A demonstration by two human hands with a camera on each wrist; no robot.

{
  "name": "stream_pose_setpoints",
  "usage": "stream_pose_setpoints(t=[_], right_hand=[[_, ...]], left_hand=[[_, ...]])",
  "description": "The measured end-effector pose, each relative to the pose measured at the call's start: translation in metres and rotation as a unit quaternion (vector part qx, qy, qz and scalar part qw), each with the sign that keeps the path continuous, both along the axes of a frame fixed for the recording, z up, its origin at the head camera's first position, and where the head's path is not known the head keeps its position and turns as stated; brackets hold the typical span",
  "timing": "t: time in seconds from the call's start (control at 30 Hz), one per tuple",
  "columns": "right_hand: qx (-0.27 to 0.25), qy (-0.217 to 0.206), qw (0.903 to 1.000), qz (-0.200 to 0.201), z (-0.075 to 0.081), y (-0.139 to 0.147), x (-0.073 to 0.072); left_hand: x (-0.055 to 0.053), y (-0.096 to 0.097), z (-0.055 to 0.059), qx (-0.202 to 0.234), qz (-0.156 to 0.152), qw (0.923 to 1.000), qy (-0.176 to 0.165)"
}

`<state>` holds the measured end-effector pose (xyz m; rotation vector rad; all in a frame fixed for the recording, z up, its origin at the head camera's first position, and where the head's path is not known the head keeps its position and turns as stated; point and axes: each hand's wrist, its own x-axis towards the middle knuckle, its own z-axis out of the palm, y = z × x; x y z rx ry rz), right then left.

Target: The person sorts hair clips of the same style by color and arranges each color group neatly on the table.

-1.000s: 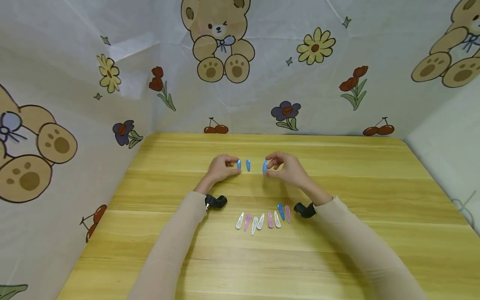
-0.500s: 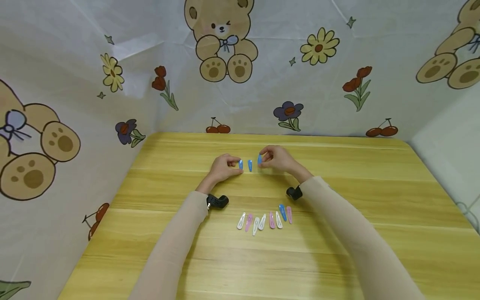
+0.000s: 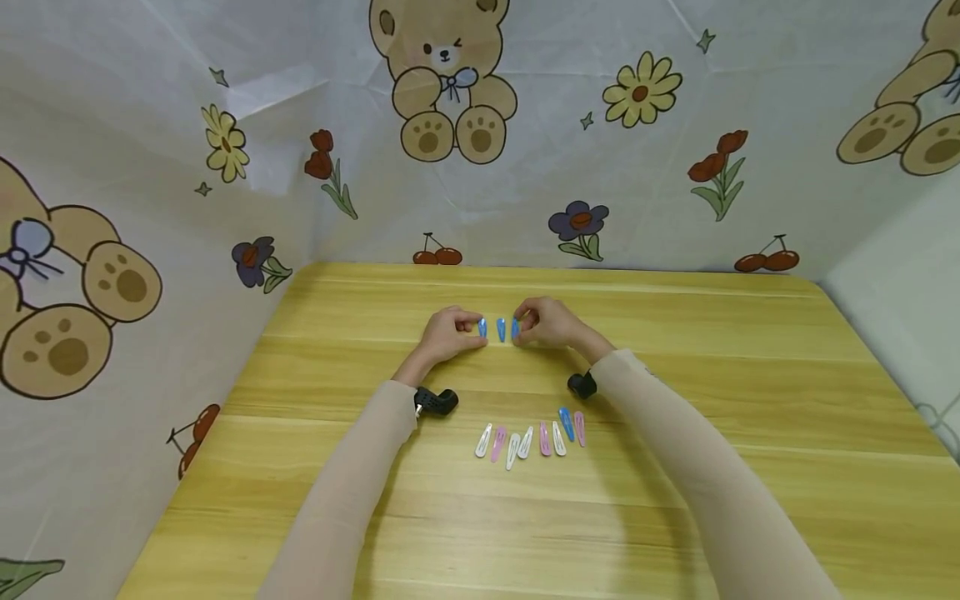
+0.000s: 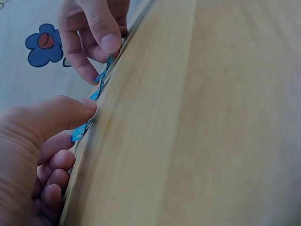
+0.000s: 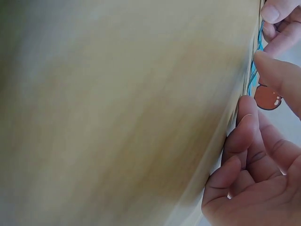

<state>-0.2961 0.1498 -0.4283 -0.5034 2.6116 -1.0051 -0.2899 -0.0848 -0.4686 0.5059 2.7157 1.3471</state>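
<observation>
Three blue snap hair clips stand in a short row toward the back of the wooden table. My left hand (image 3: 447, 335) pinches the left blue hair clip (image 3: 482, 328) between thumb and index finger. The middle blue hair clip (image 3: 501, 330) lies untouched between the two hands. On its right, my right hand (image 3: 549, 323) pinches the right blue hair clip (image 3: 515, 328) at its two ends, down at the tabletop. In the left wrist view the thumb and index finger of the left hand (image 4: 33, 136) span a blue clip. The right wrist view shows the right hand (image 5: 263, 155) around its clip.
Nearer the front of the table (image 3: 300, 500) lies a loose row of several hair clips, among them a white clip (image 3: 483, 440), a pink clip (image 3: 544, 438) and a blue clip (image 3: 566, 424). A patterned cloth (image 3: 525, 183) hangs behind the table.
My right hand has moved left with its blue hair clip, bringing it down beside the middle one. The left hand keeps its pinch in place.
</observation>
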Motion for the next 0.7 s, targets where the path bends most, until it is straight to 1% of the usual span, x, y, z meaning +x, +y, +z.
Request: stream_pose_setpoints(t=[0.23,0.43,0.57,0.7], right_hand=[[0.014,0.006,0.9999,0.003,-0.003,0.0,-0.003],[0.016,-0.001,0.9999,0.005,0.002,0.002,0.001],[0.01,0.003,0.9999,0.009,0.008,0.01,0.007],[-0.015,0.019,0.9996,0.014,0.017,0.021,0.02]], left_hand=[[0.0,0.0,0.001,0.0,-0.003,1.0,0.0],[0.0,0.0,-0.001,0.002,-0.001,1.0,0.001],[0.0,0.0,0.001,0.002,-0.002,1.0,-0.001],[0.001,0.0,0.004,0.003,-0.006,1.0,-0.004]])
